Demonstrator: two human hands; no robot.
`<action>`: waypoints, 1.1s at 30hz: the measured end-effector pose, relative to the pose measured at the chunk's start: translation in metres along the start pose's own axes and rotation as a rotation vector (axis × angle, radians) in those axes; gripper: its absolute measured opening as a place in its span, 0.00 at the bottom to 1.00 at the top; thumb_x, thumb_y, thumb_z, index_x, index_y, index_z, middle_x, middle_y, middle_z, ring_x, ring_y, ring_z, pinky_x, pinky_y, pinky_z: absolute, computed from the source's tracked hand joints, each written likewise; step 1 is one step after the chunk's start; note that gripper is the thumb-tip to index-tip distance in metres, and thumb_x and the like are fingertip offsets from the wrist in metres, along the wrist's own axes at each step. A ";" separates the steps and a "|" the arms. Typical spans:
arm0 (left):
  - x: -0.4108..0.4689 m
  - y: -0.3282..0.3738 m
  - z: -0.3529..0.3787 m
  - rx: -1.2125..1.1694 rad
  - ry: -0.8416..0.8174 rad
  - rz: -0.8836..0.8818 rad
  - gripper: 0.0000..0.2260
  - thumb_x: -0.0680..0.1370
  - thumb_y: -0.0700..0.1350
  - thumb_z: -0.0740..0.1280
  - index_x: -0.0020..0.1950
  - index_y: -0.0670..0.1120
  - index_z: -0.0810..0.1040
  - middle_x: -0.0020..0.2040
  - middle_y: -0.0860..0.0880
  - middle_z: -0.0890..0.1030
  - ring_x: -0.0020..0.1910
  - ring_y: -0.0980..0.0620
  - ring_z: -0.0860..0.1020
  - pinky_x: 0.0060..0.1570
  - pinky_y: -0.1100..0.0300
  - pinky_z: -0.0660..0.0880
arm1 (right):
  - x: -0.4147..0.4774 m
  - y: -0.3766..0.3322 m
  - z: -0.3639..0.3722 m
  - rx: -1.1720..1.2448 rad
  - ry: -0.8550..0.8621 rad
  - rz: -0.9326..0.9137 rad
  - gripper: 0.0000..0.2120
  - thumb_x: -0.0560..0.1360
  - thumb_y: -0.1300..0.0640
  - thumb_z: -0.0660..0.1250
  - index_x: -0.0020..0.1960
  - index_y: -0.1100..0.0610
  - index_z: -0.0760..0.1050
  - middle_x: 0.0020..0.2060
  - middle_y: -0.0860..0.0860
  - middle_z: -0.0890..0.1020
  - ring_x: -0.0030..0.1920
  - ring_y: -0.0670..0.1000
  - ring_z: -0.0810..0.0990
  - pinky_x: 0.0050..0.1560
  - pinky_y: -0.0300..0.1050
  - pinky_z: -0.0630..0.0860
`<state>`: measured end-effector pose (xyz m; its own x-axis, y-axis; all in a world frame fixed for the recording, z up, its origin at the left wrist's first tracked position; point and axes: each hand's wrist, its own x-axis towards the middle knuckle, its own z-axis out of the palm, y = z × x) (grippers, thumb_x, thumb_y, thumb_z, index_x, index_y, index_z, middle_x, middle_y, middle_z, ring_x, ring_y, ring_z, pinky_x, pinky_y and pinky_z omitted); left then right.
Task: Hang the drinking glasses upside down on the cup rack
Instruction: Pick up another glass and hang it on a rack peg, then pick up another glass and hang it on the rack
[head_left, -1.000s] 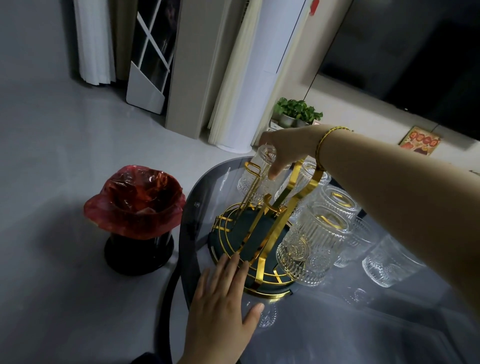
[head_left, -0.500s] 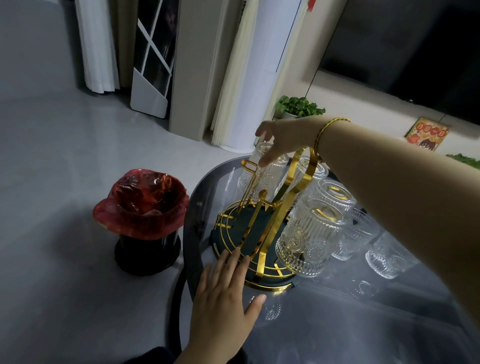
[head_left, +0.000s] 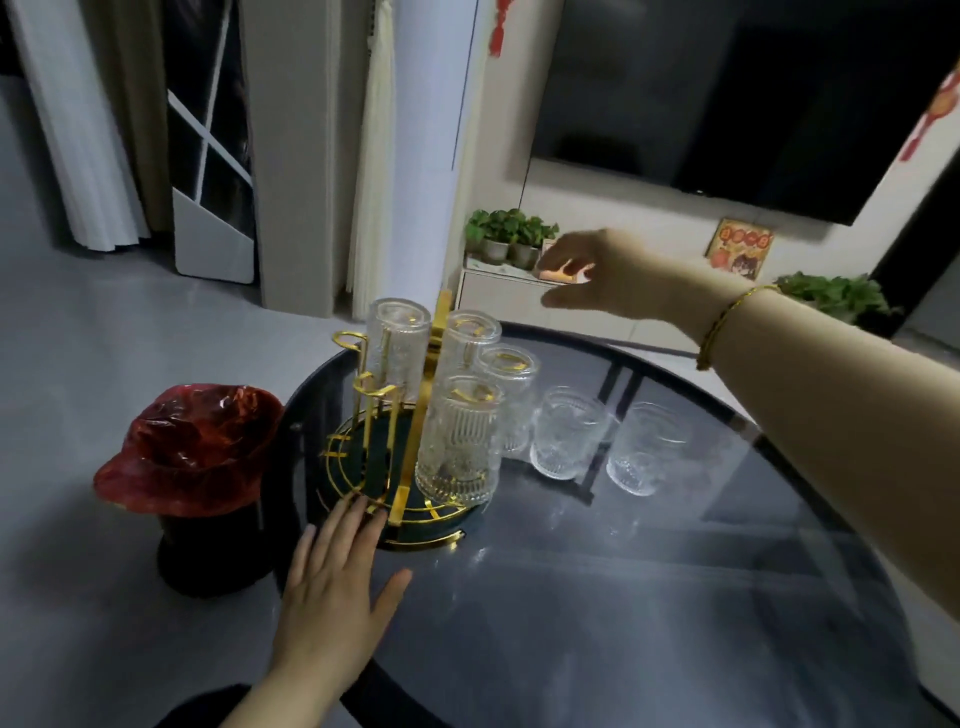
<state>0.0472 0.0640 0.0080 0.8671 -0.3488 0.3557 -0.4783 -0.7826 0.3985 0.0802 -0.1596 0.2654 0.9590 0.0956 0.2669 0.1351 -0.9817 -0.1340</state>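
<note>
A gold wire cup rack (head_left: 410, 431) with a dark green round base stands at the left of a dark glass table (head_left: 649, 597). Several ribbed clear glasses hang upside down on its prongs; the far-left one (head_left: 397, 345) is the furthest. Two empty gold prongs (head_left: 358, 364) stick up on the left side. Two more glasses stand upright on the table right of the rack, one nearer it (head_left: 566, 436) and one further right (head_left: 647, 449). My left hand (head_left: 337, 582) lies flat, fingertips touching the base rim. My right hand (head_left: 597, 278) hovers open above and right of the rack, holding nothing.
A bin lined with a red bag (head_left: 192, 462) stands on the floor left of the table. Behind are a white cabinet with potted plants (head_left: 506, 236), a wall-mounted dark screen (head_left: 727, 93) and a tall white column unit (head_left: 415, 156).
My right hand let go of the far-left glass, which now hangs on the rack, and lifted away up and to the right. The view tilted upward. My left hand stayed at the base.
</note>
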 end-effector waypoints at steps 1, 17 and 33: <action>-0.003 0.009 -0.004 -0.026 -0.003 0.041 0.40 0.73 0.65 0.34 0.60 0.41 0.74 0.61 0.41 0.76 0.63 0.43 0.71 0.66 0.60 0.47 | -0.015 0.013 -0.001 0.033 0.029 0.030 0.17 0.69 0.55 0.67 0.57 0.58 0.72 0.57 0.56 0.77 0.55 0.54 0.75 0.56 0.44 0.71; 0.003 0.078 0.052 0.056 -0.321 0.144 0.25 0.77 0.61 0.52 0.72 0.55 0.51 0.75 0.55 0.49 0.72 0.57 0.45 0.69 0.59 0.38 | -0.144 0.165 0.158 0.605 0.422 0.806 0.34 0.65 0.53 0.71 0.65 0.59 0.59 0.60 0.59 0.71 0.57 0.56 0.70 0.58 0.52 0.70; 0.005 0.079 0.054 0.041 -0.325 0.132 0.25 0.76 0.60 0.53 0.71 0.55 0.53 0.74 0.57 0.49 0.71 0.60 0.42 0.68 0.62 0.36 | -0.097 0.173 0.208 0.602 0.418 0.928 0.43 0.61 0.47 0.71 0.67 0.56 0.52 0.62 0.57 0.73 0.65 0.58 0.64 0.68 0.59 0.58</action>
<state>0.0211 -0.0272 -0.0042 0.8006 -0.5887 0.1113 -0.5885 -0.7379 0.3304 0.0626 -0.3048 0.0173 0.6108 -0.7845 0.1069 -0.3677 -0.4007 -0.8392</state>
